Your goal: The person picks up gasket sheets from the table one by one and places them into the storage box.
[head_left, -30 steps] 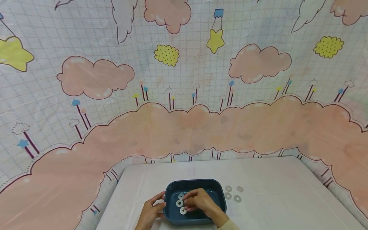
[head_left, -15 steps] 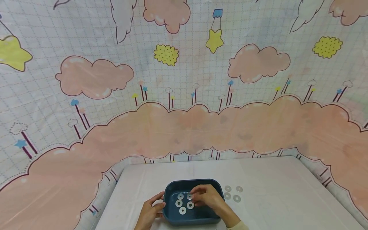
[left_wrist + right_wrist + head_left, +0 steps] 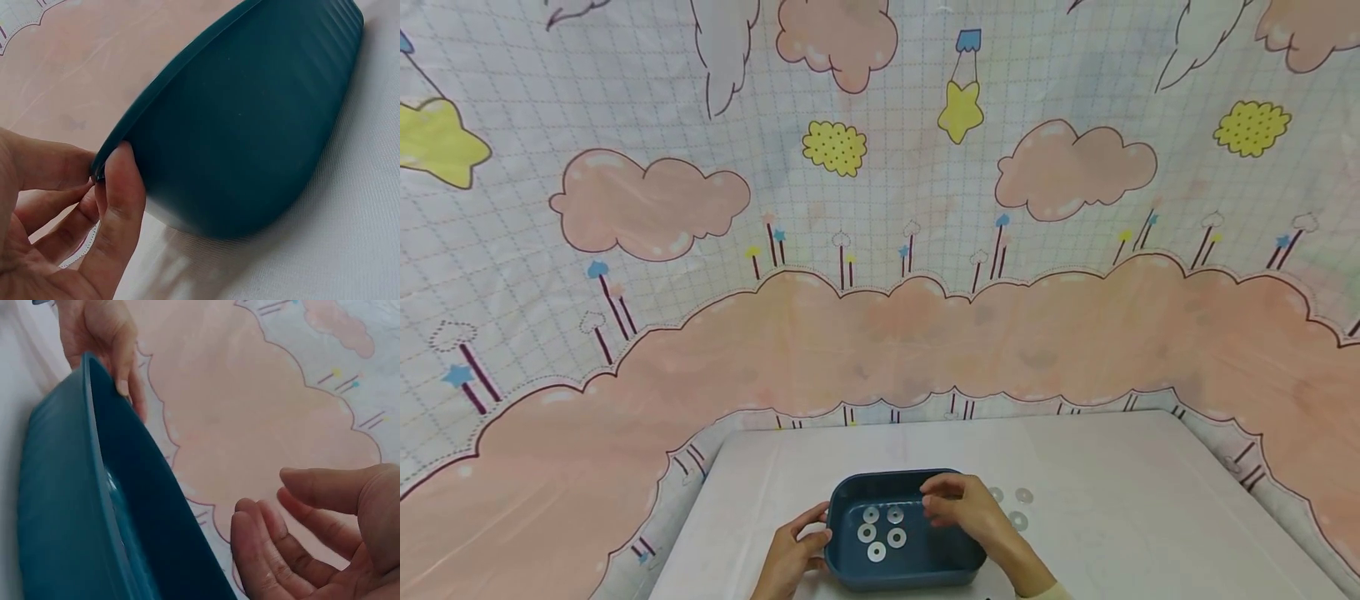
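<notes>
A dark teal rectangular plastic bin (image 3: 904, 577) stands on the white-covered table. Several flat silver washers (image 3: 876, 559) lie apart on its floor, towards the left half. At the bin's left end, my left hand (image 3: 788, 552) pinches the rim; the left wrist view shows its thumb and fingers on either side of the bin's edge (image 3: 181, 65). My right hand (image 3: 967, 510) hovers over the bin's right end. In the right wrist view this hand (image 3: 312, 531) has its thumb apart from loosely bent fingers, and nothing is between them.
More washers (image 3: 1018, 527) lie on the table just right of the bin, some partly hidden behind my right hand. The white tabletop (image 3: 1112, 492) stretches away to the right. A patterned cloth with clouds and stars (image 3: 925, 342) rises behind the table.
My right hand has moved right across the bin, away from the washers. Two washers at its fingertips earlier now lie fully visible on the bin floor. The left hand keeps its hold.
</notes>
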The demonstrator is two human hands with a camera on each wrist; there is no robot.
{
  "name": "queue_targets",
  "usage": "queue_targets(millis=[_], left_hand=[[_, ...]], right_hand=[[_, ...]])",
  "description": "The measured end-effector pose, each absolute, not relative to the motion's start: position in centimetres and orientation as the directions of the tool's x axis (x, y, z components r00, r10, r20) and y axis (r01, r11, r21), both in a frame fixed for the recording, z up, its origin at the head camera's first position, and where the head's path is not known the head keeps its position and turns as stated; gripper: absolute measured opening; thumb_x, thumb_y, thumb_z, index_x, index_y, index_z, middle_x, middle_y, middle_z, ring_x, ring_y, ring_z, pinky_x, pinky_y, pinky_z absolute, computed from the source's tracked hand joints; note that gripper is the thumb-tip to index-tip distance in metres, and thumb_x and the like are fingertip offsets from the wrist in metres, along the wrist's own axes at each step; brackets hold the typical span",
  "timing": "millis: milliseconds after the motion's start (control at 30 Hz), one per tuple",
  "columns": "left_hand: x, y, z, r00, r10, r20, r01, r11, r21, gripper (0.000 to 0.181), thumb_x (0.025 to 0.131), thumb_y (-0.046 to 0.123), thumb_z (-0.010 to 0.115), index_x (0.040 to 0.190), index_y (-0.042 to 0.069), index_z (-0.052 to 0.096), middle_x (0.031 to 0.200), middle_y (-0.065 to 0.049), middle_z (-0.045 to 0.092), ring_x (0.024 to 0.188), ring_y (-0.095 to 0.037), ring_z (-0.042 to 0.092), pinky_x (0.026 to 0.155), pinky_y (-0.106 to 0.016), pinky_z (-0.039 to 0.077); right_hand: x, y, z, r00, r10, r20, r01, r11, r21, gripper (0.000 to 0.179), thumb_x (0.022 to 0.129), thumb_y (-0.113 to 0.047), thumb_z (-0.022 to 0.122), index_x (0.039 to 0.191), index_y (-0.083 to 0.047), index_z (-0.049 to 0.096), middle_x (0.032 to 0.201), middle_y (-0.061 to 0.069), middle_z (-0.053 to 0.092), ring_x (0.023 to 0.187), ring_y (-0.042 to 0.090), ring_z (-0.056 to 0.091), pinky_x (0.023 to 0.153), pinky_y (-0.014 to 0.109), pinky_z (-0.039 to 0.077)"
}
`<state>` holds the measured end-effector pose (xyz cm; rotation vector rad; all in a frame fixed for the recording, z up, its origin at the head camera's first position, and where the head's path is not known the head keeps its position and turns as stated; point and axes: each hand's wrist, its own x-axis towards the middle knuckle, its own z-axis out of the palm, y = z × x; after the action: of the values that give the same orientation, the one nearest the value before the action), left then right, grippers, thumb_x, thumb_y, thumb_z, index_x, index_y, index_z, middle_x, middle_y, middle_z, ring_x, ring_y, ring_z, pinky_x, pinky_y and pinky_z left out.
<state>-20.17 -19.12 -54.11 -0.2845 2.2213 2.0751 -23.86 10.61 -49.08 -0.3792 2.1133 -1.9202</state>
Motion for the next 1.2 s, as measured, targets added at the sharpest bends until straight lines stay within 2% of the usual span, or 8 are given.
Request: queue_targets(millis=[200,367,700,1033,1200], left_hand=[[-20.3,-19.0,-53.8,-0.974,-0.080,-0.210,-0.217,0.086,0.972,0.054,0.089,0.004,0.061,0.141,-0.003,0.049,0.123,-0.021,0.053,0.076,-0.016,0.062,0.063,-0.033,0.056],[-20.0,-19.1,-53.7,-0.980,-0.059,-0.191,-0.195,0.074,0.978,0.056,0.088,0.004,0.062,0.141,-0.005,0.047,0.123,-0.022,0.052,0.077,-0.016,0.064,0.063,-0.033,0.057],[-19.9,-19.1,-53.4,-0.981,-0.060,-0.183,-0.187,0.068,0.980,0.056,0.087,0.003,0.062,0.141,-0.006,0.047,0.122,-0.019,0.053,0.077,-0.016,0.064,0.062,-0.033,0.056],[-20.3,-19.2,-54.0,-0.980,-0.065,-0.190,-0.194,0.062,0.979,0.056,0.088,0.003,0.062,0.141,-0.005,0.047,0.122,-0.020,0.053,0.075,-0.016,0.064,0.060,-0.033,0.056],[-20.3,-19.2,-54.0,-0.979,-0.070,-0.192,-0.196,0.063,0.979,0.055,0.089,0.003,0.062,0.141,-0.005,0.047,0.122,-0.020,0.053,0.075,-0.016,0.064,0.060,-0.033,0.055]], right_hand=[[-23.8,12.3,-48.4,-0.943,-0.332,0.003,-0.044,0.115,-0.992,0.030,0.090,-0.020,0.069,0.112,0.002,0.067,0.099,0.011,0.070,0.087,0.019,0.069,0.077,0.035,0.059],[-23.7,13.6,-48.2,-0.961,-0.275,0.024,-0.074,0.170,-0.983,0.031,0.090,-0.022,0.070,0.112,0.000,0.067,0.103,0.010,0.068,0.090,0.022,0.069,0.077,0.030,0.059],[-24.1,15.6,-47.9,-0.985,-0.149,0.087,-0.125,0.264,-0.956,0.026,0.088,-0.018,0.071,0.110,-0.004,0.070,0.105,0.012,0.070,0.087,0.026,0.070,0.073,0.023,0.056],[-24.8,17.5,-47.7,-0.991,-0.042,0.125,-0.131,0.340,-0.931,0.022,0.087,-0.018,0.073,0.108,-0.010,0.072,0.102,0.007,0.071,0.079,0.009,0.067,0.071,0.021,0.054],[-24.9,18.3,-48.0,-0.991,-0.004,0.131,-0.122,0.397,-0.910,0.022,0.088,-0.018,0.072,0.109,-0.012,0.072,0.104,0.005,0.072,0.084,0.009,0.067,0.071,0.021,0.053]])
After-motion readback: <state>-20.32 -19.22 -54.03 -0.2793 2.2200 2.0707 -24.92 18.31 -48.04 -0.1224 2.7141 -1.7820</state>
